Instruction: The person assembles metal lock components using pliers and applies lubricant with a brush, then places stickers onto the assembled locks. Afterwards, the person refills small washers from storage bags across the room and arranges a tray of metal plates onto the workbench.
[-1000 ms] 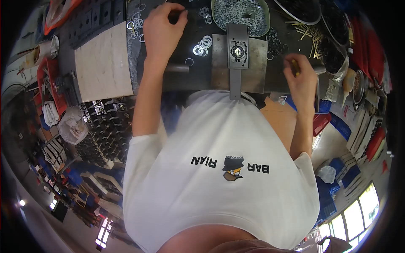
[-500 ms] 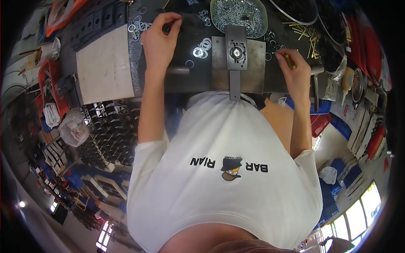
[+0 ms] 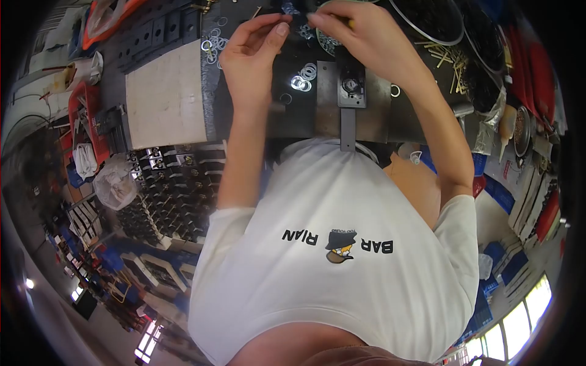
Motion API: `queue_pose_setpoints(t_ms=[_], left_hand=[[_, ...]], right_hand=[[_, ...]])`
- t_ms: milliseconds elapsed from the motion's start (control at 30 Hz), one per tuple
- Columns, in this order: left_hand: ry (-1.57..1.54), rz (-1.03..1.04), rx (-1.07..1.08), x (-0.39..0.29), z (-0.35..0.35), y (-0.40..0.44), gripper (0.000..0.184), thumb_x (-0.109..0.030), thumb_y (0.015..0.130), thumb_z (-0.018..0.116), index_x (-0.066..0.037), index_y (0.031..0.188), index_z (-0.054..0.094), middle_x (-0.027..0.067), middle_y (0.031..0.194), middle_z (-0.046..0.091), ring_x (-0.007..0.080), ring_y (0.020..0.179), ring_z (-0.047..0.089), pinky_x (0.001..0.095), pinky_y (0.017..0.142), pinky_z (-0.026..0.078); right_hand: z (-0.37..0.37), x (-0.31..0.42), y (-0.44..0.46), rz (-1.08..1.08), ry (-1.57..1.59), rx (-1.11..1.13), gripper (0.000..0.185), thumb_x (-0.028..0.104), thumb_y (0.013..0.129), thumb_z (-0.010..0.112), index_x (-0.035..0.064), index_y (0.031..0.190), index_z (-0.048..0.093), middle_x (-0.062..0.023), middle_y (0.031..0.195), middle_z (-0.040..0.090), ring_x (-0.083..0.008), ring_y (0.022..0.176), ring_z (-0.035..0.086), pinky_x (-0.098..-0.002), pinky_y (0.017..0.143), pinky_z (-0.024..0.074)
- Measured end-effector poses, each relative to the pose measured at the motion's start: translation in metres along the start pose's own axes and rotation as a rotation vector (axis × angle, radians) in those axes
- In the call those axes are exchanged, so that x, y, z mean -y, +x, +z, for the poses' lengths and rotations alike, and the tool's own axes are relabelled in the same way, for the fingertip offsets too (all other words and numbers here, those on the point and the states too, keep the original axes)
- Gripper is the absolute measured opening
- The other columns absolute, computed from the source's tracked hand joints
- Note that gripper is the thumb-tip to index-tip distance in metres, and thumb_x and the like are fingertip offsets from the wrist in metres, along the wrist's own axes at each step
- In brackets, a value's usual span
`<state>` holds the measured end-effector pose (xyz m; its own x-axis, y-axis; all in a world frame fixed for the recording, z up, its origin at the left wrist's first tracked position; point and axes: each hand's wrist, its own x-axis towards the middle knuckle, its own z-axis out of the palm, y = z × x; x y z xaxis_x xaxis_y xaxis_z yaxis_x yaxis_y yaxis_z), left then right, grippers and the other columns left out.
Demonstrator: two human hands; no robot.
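My left hand [image 3: 253, 61] is at the upper left of the bench, its fingers curled and thumb near the fingertips; whatever they hold is too small to make out. Close to its right, my right hand [image 3: 366, 39] is closed round a small yellow object [image 3: 351, 24], mostly hidden by the fingers. The two sets of fingertips are a short gap apart. Below my right hand, a dark metal lock plate [image 3: 352, 91] lies on a steel block [image 3: 378, 113]. Shiny flat rings [image 3: 303, 79] lie between my left hand and the block.
More rings [image 3: 212, 47] lie left of my left hand, beside a pale board [image 3: 165, 97]. The green tray [image 3: 323, 43] of small parts is partly covered by my right hand. Brass-coloured pins [image 3: 448, 61] and round containers of dark parts [image 3: 430, 18] are at the right.
My right hand has moved up and left across the lock plate and tray, carrying the yellow object close to my left hand. My left hand has shifted slightly right. The view has shifted a little.
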<state>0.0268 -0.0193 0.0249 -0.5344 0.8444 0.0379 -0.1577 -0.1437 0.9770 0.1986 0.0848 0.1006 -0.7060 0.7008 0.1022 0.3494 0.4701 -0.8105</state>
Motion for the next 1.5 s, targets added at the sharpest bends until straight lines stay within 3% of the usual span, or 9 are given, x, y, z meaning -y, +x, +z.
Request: queue_pose_setpoints(t_ms=[233, 300, 367, 467, 633, 900, 1033, 1100, 1500], left_hand=[[-0.061, 0.101, -0.118, 0.008, -0.01, -0.001, 0.024, -0.003, 0.092, 0.077, 0.002, 0.115, 0.073, 0.0087, 0.101, 0.077, 0.0118, 0.092, 0.07, 0.0233, 0.082, 0.054], [-0.042, 0.12, -0.145, 0.005, -0.016, -0.003, 0.023, -0.004, 0.092, 0.078, 0.002, 0.113, 0.074, 0.0081, 0.1, 0.077, 0.011, 0.091, 0.07, 0.0226, 0.081, 0.054], [0.069, 0.049, -0.126, 0.004, -0.025, -0.004, 0.023, -0.006, 0.092, 0.079, 0.003, 0.113, 0.074, 0.0068, 0.096, 0.076, 0.0097, 0.086, 0.069, 0.0221, 0.078, 0.053], [0.188, -0.048, -0.046, 0.002, -0.036, -0.002, 0.024, -0.016, 0.096, 0.076, 0.005, 0.108, 0.071, 0.0045, 0.085, 0.071, 0.0082, 0.073, 0.064, 0.0217, 0.068, 0.05], [0.157, -0.313, 0.118, 0.005, -0.046, 0.0, 0.035, -0.036, 0.104, 0.064, -0.001, 0.098, 0.065, -0.0009, 0.075, 0.058, 0.0059, 0.06, 0.051, 0.0219, 0.051, 0.032], [0.122, -0.435, 0.067, -0.009, -0.042, -0.005, 0.034, -0.033, 0.101, 0.07, -0.001, 0.093, 0.068, 0.0016, 0.077, 0.061, 0.009, 0.061, 0.058, 0.0215, 0.05, 0.036], [0.058, -0.207, 0.058, -0.017, -0.021, -0.023, 0.016, -0.009, 0.09, 0.08, 0.001, 0.101, 0.074, 0.0044, 0.087, 0.071, 0.0116, 0.073, 0.071, 0.0197, 0.064, 0.051], [0.287, 0.196, 0.064, -0.016, -0.009, -0.032, 0.015, -0.001, 0.085, 0.081, -0.001, 0.098, 0.075, 0.0045, 0.095, 0.072, 0.0117, 0.076, 0.071, 0.0219, 0.067, 0.055], [0.634, 0.807, 0.185, -0.017, 0.023, -0.048, 0.029, 0.007, 0.072, 0.081, -0.007, 0.097, 0.074, 0.0051, 0.096, 0.067, 0.0184, 0.078, 0.069, 0.029, 0.062, 0.055]], right_hand=[[0.034, -0.004, 0.052, 0.425, 0.475, 0.484, 0.045, 0.041, 0.11, 0.049, 0.0047, 0.089, 0.064, 0.0012, 0.068, 0.052, -0.0081, 0.058, 0.042, -0.0262, 0.047, 0.0311], [0.04, -0.011, 0.052, 0.363, 0.321, 0.401, 0.03, 0.03, 0.1, 0.067, 0.001, 0.105, 0.07, -0.0061, 0.072, 0.064, -0.01, 0.063, 0.055, -0.0293, 0.059, 0.0453], [0.038, -0.011, 0.052, 0.275, 0.213, 0.475, 0.034, 0.035, 0.102, 0.064, 0.0023, 0.109, 0.068, -0.0026, 0.079, 0.063, -0.0116, 0.071, 0.058, -0.027, 0.067, 0.0456], [0.054, -0.022, 0.046, -0.275, -0.155, 0.162, 0.022, 0.022, 0.1, 0.065, 0.0003, 0.107, 0.066, -0.0159, 0.086, 0.064, -0.0335, 0.079, 0.063, -0.0389, 0.072, 0.049], [0.063, -0.023, 0.042, -0.343, -0.244, 0.131, 0.016, 0.014, 0.096, 0.067, 0.0014, 0.106, 0.066, -0.0132, 0.099, 0.065, -0.037, 0.086, 0.065, -0.0437, 0.076, 0.0506], [0.049, -0.016, 0.024, -0.357, -0.414, 0.042, 0.022, 0.012, 0.095, 0.068, 0.0034, 0.115, 0.069, -0.0103, 0.101, 0.068, -0.0322, 0.085, 0.067, -0.0399, 0.075, 0.0526], [0.021, 0.032, -0.025, 0.01, 0.138, 0.111, 0.028, 0.008, 0.095, 0.067, 0.0037, 0.123, 0.069, -0.0108, 0.082, 0.072, -0.0214, 0.072, 0.068, -0.032, 0.071, 0.0522], [0.018, 0.04, -0.048, 0.309, 0.671, 0.131, 0.039, 0.01, 0.098, 0.067, 0.0007, 0.136, 0.06, -0.0061, 0.077, 0.07, -0.0099, 0.073, 0.064, -0.0258, 0.071, 0.0492], [0.017, 0.028, -0.089, 0.441, 0.831, 0.01, 0.045, 0.012, 0.099, 0.069, -0.0075, 0.138, 0.058, -0.005, 0.081, 0.069, -0.0066, 0.075, 0.061, -0.0216, 0.068, 0.0465]])
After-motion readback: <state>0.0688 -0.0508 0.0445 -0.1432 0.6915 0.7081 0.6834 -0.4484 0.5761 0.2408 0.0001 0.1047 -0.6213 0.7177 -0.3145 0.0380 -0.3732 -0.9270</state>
